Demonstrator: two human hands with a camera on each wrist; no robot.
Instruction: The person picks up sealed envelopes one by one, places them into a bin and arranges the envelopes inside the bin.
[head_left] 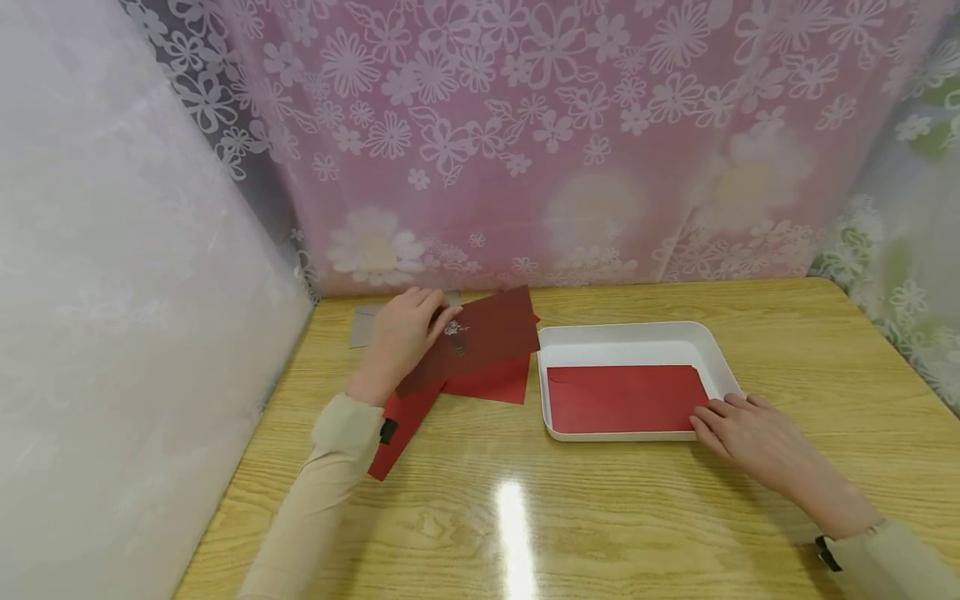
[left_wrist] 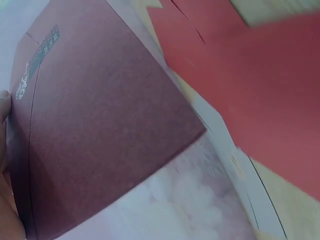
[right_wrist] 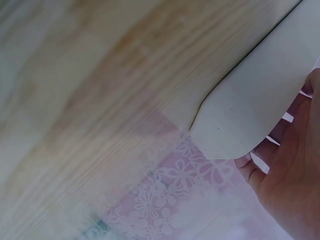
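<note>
My left hand (head_left: 406,332) holds a dark red envelope (head_left: 495,327) with small white print, pinching it along its left part, above other red papers. In the left wrist view the same dark envelope (left_wrist: 110,130) shows a flap line and a printed patch. Bright red envelopes (head_left: 491,381) lie beneath it on the table. My right hand (head_left: 753,437) grips the right side of a white tray (head_left: 630,335), its fingers over the rim, as the right wrist view shows at the tray wall (right_wrist: 240,110). Inside the tray lies a red envelope (head_left: 626,400).
Grey envelopes (head_left: 362,327) lie at the back left of the wooden table (head_left: 600,517), partly hidden behind my left hand. A pink flowered curtain (head_left: 487,150) hangs along the back edge. A pale sheet (head_left: 135,292) borders the left side.
</note>
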